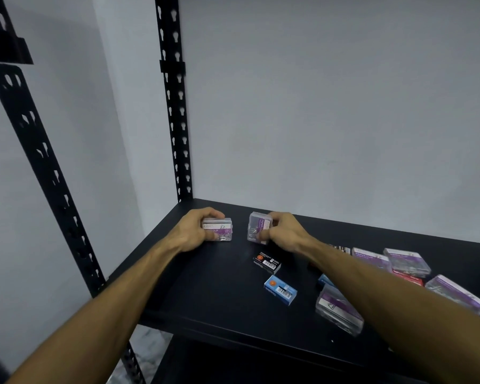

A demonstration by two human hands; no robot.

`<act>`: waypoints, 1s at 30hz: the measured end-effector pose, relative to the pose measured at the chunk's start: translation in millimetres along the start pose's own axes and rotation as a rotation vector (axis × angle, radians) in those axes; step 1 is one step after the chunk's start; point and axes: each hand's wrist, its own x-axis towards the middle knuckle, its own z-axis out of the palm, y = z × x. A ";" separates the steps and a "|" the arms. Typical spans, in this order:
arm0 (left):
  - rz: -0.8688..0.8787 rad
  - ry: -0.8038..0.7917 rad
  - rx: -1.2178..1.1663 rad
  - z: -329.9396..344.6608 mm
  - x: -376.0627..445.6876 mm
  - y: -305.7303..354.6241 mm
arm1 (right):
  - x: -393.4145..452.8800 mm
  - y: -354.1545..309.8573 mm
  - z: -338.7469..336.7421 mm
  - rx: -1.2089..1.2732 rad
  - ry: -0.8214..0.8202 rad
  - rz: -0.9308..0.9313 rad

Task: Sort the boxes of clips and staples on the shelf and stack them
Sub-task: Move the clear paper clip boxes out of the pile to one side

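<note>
the sorting looks to be in its early stage: both hands are at the back left corner of the black shelf (211, 295), each with a clear paper clip box, while most of the stock waits unsorted toward the right edge.

the left hand (192, 231) curls over the left paper clip box (221, 230), fingers over its far top edge and thumb at its near side, the box lying flat on the surface near the rear upright (175, 106). it may be the top of a short stack, but the blur hides the layers.

the right hand (281, 231) pinches the right paper clip box (258, 226) from its right end, fingers curled round it. this box stands tilted on edge, apart from the left one with a narrow gap of bare shelf between them.

next move, as i judge it: lay the right box flat and bring it over or against the left one, edges squared, while the left hand steadies the base.

toward the front from the hands lie a black staples box (267, 262) and a blue staples box (280, 290), apart from each other, which would call for their own pile. by the right edge sit more clear clip boxes (408, 261), loosely overlapping, one near clip box (338, 311) partly under the right forearm, and a red box (408, 279) half hidden beneath them.
</note>
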 end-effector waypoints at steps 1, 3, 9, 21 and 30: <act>0.000 0.006 0.000 -0.7 0.3 0.8 | 0.5 -2.9 -2.4 -0.014 -0.002 -0.010; -0.002 0.018 0.010 -2.2 0.3 1.4 | 0.6 -8.2 -6.6 -0.076 -0.002 -0.036; -0.016 0.034 0.026 -5.2 -5.5 -0.3 | -1.1 -12.6 -5.2 -0.258 -0.058 -0.077; -0.024 0.065 0.110 -10.8 2.1 -9.7 | 22.2 -11.8 18.1 -0.298 -0.044 -0.152; -0.002 0.117 0.190 -12.4 8.6 -23.5 | 32.5 -6.7 32.5 -0.371 -0.007 -0.229</act>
